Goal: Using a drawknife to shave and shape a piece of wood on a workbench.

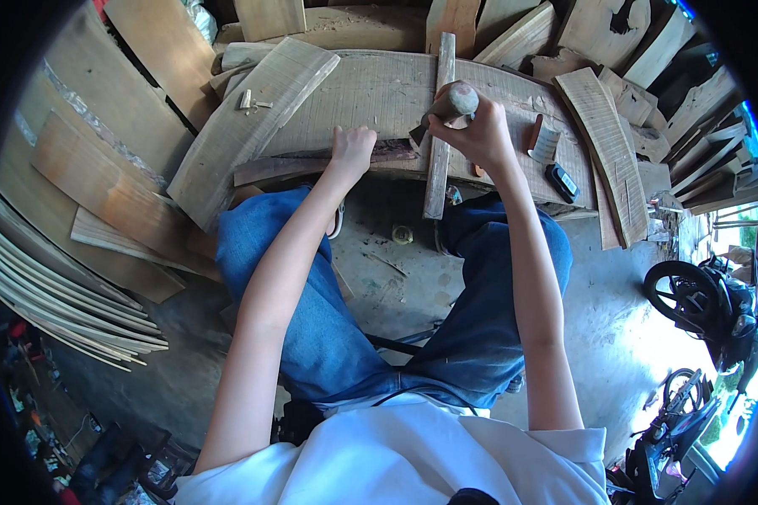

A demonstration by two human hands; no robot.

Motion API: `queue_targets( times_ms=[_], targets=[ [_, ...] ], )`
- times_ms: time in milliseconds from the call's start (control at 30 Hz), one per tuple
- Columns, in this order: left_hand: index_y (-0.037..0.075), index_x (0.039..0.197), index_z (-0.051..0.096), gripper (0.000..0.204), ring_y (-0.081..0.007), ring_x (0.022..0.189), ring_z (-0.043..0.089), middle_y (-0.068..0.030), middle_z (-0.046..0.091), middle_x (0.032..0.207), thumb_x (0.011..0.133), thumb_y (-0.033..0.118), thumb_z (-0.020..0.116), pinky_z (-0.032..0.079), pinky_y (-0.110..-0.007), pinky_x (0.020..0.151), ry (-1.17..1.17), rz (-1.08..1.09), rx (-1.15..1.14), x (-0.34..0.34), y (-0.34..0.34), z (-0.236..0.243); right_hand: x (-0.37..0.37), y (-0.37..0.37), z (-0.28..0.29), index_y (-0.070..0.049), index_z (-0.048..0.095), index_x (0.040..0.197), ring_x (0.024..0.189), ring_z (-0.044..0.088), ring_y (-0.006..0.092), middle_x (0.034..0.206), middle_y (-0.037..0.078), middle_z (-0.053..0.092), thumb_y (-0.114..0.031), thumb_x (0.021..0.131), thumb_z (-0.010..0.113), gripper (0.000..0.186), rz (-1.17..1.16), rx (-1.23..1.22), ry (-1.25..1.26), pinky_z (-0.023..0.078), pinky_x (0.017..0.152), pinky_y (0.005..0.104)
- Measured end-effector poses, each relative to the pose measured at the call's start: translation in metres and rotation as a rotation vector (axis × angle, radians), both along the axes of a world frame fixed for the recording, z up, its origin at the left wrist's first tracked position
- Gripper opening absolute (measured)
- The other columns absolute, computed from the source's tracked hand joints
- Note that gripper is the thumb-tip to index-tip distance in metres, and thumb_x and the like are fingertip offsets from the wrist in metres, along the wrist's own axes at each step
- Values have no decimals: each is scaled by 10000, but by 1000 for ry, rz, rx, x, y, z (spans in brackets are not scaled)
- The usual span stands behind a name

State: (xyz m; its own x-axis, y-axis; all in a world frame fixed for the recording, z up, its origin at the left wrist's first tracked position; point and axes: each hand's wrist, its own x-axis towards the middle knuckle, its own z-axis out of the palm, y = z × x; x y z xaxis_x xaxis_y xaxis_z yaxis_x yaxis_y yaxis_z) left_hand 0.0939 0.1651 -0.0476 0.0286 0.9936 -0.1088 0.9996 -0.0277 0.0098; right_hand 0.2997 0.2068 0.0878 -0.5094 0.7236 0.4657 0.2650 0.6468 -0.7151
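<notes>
One tool (460, 98) clamped in right hand (485, 137); left hand (354, 146) curled, hold unclear; gadget (562, 183) display unreadable.

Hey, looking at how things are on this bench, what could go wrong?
The narrow wooden batten juts past the near edge of the wooden bench, so it might tip or slide if pressed there. The black handheld device lies near that edge and could get knocked off. The thick-handled tool in the right hand might slip toward the right leg.

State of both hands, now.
Left hand: closed, over the dark strip; whether it grips it cannot be told.
Right hand: closed, holding a tool.
</notes>
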Motion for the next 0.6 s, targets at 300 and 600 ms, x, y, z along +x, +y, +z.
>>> queue_targets(
  times_ms=[300, 600],
  targets=[
    [110, 869, 628, 254, -270, 908, 609, -63, 602, 909, 658, -31, 631, 401, -461, 792, -78, -1, 60, 0, -5, 4, -11, 20, -14, 1, 610, 825, 745, 623, 114, 787, 70, 659, -113, 758, 666, 144, 7, -316, 276, 486, 688, 243],
    [83, 795, 615, 157, -293, 895, 611, -98, 607, 866, 725, -33, 538, 414, -472, 807, -105, 6, 66, 4, -5, 5, -38, 27, 0, -4, 568, 650, 528, 517, 53, 572, 6, 562, -121, 784, 647, 194, -74, -293, 483, 412, 506, 200]
  ],
)
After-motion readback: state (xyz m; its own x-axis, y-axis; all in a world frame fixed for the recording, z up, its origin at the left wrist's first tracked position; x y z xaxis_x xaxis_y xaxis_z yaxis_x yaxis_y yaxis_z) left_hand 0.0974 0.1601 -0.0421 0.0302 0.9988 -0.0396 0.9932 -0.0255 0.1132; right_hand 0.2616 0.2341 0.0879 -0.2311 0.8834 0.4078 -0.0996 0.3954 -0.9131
